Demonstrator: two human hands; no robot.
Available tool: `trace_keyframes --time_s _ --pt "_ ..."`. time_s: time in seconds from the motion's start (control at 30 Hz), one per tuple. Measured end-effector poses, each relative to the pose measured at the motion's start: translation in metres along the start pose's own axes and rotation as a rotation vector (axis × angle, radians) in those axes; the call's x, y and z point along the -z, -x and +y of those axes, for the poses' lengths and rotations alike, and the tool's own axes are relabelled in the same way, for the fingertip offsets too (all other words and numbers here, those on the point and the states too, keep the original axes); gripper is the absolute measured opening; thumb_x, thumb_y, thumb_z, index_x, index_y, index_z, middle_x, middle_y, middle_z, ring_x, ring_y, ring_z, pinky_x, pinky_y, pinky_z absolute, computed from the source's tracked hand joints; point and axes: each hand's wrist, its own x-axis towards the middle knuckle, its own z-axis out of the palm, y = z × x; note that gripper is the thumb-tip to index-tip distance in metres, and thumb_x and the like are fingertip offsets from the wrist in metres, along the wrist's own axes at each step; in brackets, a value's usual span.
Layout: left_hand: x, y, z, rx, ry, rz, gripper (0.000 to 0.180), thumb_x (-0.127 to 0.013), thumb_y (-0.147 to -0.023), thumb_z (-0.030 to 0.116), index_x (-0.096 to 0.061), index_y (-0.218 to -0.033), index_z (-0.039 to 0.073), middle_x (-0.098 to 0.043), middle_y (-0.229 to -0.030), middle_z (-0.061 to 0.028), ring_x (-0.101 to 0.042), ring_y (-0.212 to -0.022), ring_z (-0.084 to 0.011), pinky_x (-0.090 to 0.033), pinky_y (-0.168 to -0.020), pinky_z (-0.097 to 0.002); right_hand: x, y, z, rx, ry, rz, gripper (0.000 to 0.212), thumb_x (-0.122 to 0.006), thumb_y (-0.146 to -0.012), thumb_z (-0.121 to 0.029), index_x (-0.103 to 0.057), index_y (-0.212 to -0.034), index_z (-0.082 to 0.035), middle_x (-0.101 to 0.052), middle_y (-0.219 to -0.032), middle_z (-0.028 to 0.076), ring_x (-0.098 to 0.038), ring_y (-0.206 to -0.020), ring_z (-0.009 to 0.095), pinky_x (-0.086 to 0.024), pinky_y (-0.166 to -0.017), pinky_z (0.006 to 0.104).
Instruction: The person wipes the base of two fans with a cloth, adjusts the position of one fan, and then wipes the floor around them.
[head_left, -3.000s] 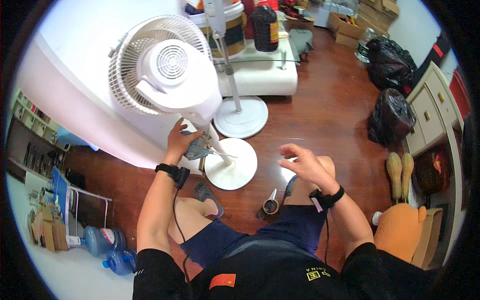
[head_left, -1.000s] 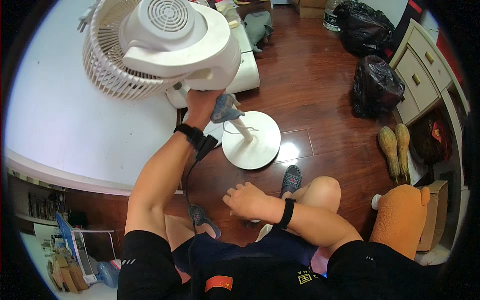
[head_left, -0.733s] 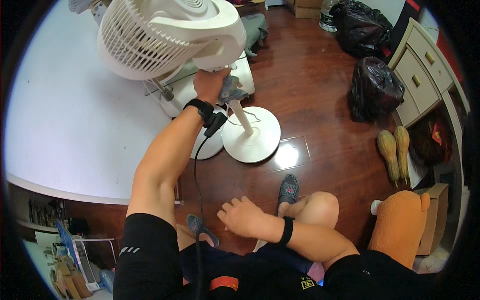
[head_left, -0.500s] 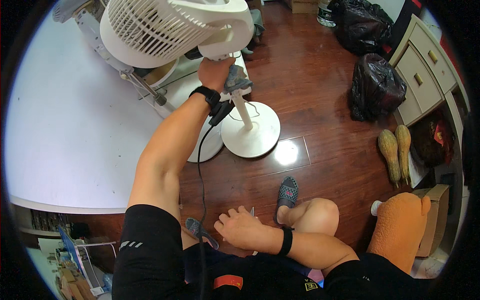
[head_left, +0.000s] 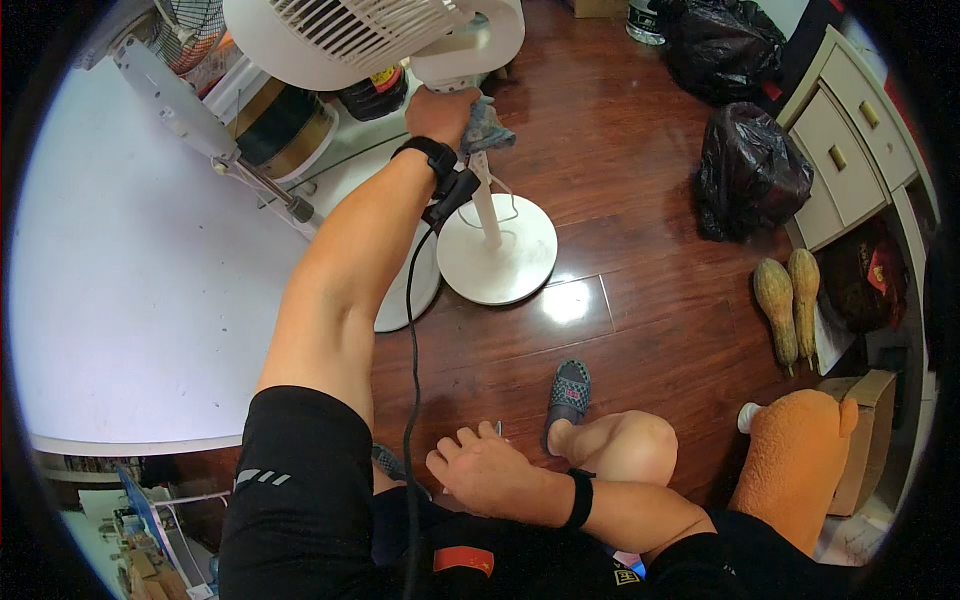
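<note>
A white standing fan [head_left: 340,40] rises at the upper middle, its head tilted and its pole set in a round base [head_left: 497,250]. My left hand [head_left: 440,115] reaches out to the neck under the fan head, closed round a crumpled grey cloth [head_left: 488,128] pressed against it. The cloth and fingers hide part of the pole. Low in front of my body is my right hand [head_left: 487,470], back up, fingers loosely bent. A thin pale tip [head_left: 499,428] sticks out beyond its fingers; the rest of that thing is hidden under the hand.
A white tabletop [head_left: 140,270] fills the left, with a metal arm [head_left: 190,115] and a dark-capped jar [head_left: 375,95] near the fan. A black cable [head_left: 412,380] hangs from my left wrist. Right are black bags [head_left: 752,175], a drawer cabinet [head_left: 835,165], two squashes [head_left: 775,305] and an orange plush thing [head_left: 795,460].
The fan head has shifted up and slightly right in view, uncovering more things behind it. My left hand has moved a little upward and right with the cloth. My right hand has barely moved.
</note>
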Motion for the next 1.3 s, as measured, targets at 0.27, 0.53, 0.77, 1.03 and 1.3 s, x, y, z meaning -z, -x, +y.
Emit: trace_keyframes --time_s 0.27,0.53,0.77,1.03,1.3 --pt "-0.016 -0.028 -0.028 -0.074 -0.015 0.115 0.049 -0.083 -0.069 0.035 -0.073 -0.09 -0.007 -0.075 -0.097 -0.0201 -0.074 -0.089 -0.0311 -0.056 -0.08 -0.0379 0.002 -0.008 0.006 0.012 -0.016 0.021 0.04 -0.07 -0.088 -0.03 -0.064 -0.112 0.0 -0.064 -0.097 0.014 -0.063 -0.089 0.031 -0.049 -0.076 0.0459" --pt "0.002 -0.047 -0.041 -0.098 -0.044 0.156 0.058 -0.084 -0.067 0.036 -0.07 -0.101 -0.009 -0.074 -0.101 -0.0224 -0.072 -0.093 -0.0338 -0.055 -0.084 -0.0391 0.001 -0.015 0.0 0.07 -0.01 0.209 0.021 -0.061 -0.086 -0.016 -0.065 -0.099 0.0 -0.063 -0.089 0.015 -0.062 -0.079 0.032 -0.049 -0.071 0.0492" --pt "-0.002 0.009 -0.015 0.0 -0.104 0.068 0.074 -0.083 -0.066 0.043 -0.064 -0.116 -0.009 -0.072 -0.111 -0.0239 -0.068 -0.106 -0.0392 -0.053 -0.093 -0.0418 -0.002 -0.003 0.002 0.022 -0.1 0.058 0.028 -0.065 -0.085 -0.02 -0.064 -0.106 -0.001 -0.064 -0.096 0.016 -0.063 -0.085 0.034 -0.049 -0.074 0.0507" --pt "0.016 -0.028 -0.034 -0.068 -0.381 0.004 0.074 -0.082 -0.07 0.056 -0.071 -0.109 -0.006 -0.074 -0.105 -0.0215 -0.072 -0.097 -0.0351 -0.055 -0.088 -0.0405 -0.001 -0.011 -0.002 -0.035 0.014 0.045 0.035 -0.072 -0.082 -0.026 -0.066 -0.109 -0.003 -0.064 -0.102 0.013 -0.062 -0.095 0.03 -0.045 -0.08 0.0433" --pt "0.009 0.0 -0.045 -0.114 -0.105 -0.186 0.054 -0.084 -0.077 0.043 -0.075 -0.094 -0.007 -0.077 -0.09 -0.0135 -0.073 -0.078 -0.0235 -0.055 -0.074 -0.0355 -0.001 -0.003 -0.003 -0.055 -0.006 -0.019 0.037 -0.072 -0.077 -0.02 -0.066 -0.108 -0.001 -0.064 -0.1 0.014 -0.063 -0.095 0.031 -0.046 -0.082 0.0441"
